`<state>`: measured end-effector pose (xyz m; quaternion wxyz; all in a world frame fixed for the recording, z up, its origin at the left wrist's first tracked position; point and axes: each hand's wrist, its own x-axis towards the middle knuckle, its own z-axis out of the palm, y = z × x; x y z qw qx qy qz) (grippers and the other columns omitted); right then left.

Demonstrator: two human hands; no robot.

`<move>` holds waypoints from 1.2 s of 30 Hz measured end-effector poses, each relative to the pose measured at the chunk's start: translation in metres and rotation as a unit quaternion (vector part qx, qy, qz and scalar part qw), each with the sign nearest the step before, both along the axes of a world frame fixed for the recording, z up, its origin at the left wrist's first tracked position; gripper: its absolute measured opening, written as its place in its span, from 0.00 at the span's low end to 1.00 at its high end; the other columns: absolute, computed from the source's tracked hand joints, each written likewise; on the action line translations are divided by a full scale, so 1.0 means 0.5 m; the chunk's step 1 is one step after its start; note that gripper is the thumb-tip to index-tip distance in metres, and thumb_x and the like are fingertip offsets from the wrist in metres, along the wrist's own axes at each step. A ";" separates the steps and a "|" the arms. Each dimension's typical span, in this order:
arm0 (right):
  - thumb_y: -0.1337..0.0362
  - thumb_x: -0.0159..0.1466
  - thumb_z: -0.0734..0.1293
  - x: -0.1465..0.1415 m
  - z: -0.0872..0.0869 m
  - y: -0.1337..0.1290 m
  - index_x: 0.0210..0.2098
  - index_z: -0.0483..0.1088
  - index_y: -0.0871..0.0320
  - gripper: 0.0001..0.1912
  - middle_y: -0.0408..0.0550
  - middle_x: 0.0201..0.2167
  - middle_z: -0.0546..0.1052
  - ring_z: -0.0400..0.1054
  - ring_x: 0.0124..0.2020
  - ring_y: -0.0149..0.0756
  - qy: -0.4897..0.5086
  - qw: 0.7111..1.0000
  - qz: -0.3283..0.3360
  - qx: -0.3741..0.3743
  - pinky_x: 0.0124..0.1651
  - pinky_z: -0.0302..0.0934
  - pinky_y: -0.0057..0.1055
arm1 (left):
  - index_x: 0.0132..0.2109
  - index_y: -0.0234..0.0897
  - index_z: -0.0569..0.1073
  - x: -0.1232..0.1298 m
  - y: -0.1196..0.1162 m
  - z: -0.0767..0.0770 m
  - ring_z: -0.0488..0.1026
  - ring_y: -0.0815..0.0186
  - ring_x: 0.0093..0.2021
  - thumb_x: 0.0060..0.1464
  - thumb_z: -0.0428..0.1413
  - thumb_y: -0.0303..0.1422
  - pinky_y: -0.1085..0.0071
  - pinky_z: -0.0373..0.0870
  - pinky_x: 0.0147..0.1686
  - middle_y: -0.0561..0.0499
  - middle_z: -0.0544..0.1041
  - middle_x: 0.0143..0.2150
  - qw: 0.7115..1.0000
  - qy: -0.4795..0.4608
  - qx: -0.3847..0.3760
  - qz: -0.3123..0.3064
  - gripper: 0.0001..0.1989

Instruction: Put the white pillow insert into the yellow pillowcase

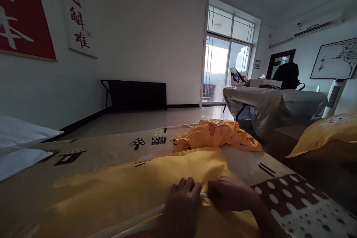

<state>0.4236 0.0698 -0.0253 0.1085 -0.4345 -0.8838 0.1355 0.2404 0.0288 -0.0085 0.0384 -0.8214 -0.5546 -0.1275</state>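
A yellow pillowcase lies spread on a patterned bed sheet, with a pale strip running along its opening near the front. My left hand is closed, its fingers curled on the yellow cloth at that opening. Just to its right, my right hand is closed too, pinching the cloth edge; a bit of white shows between the two hands. Beyond them an orange crumpled cloth with carrot prints lies in a heap.
White pillows lie at the left edge. On the right is a yellow pillow. Behind stand a plastic-covered table with a black backpack and a folded black frame against the wall.
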 end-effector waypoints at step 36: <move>0.69 0.50 0.64 0.081 0.024 0.031 0.19 0.72 0.62 0.06 0.37 0.16 0.60 0.51 0.24 0.25 -0.003 0.989 -0.147 -0.025 0.28 0.47 0.24 | 0.38 0.36 0.74 -0.002 0.016 -0.012 0.67 0.58 0.44 0.51 0.45 0.20 0.62 0.60 0.44 0.46 0.73 0.42 1.000 0.016 -0.011 -0.004 0.15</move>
